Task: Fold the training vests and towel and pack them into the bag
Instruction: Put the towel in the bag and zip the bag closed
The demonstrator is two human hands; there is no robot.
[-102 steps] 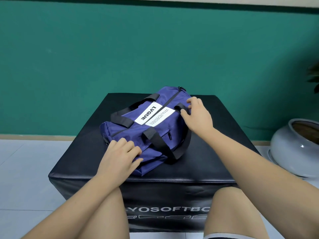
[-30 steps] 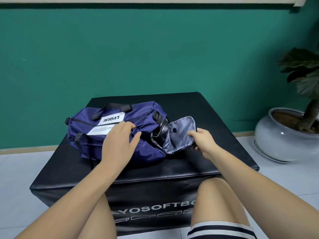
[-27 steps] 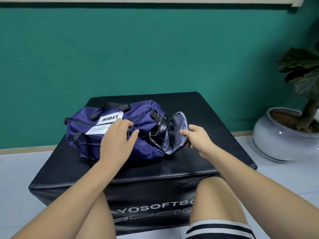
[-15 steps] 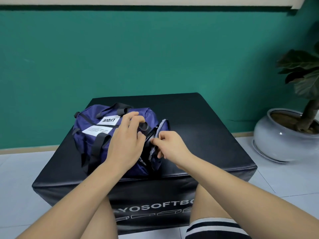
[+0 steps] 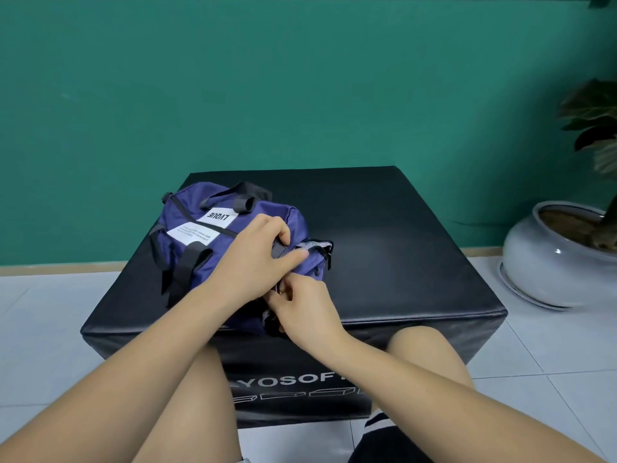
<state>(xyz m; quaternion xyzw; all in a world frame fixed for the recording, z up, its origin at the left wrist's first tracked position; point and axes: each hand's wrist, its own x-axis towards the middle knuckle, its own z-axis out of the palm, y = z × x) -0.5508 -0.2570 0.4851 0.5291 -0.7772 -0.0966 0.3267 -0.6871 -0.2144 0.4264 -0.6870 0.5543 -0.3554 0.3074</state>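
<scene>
Navy nylon, the bag (image 5: pixel 207 235) lies on the black padded worktop (image 5: pixel 400 262), white label up. On the bag's right end the left hand (image 5: pixel 247 269) curls its fingers over the fabric and clamps it down. At the bag's near right corner the right hand (image 5: pixel 307 312) pinches the lower edge of the end flap (image 5: pixel 317 259) with narrow fingers, likely at a zip pull I cannot make out. Closing that end pocket looks like the step in hand; next comes a steady pull around the flap with the bag braced. No vests or towel show, and the bag's contents are hidden. Well right of the bag, a grey pot (image 5: pixel 541 262) holds soil and a plant.
</scene>
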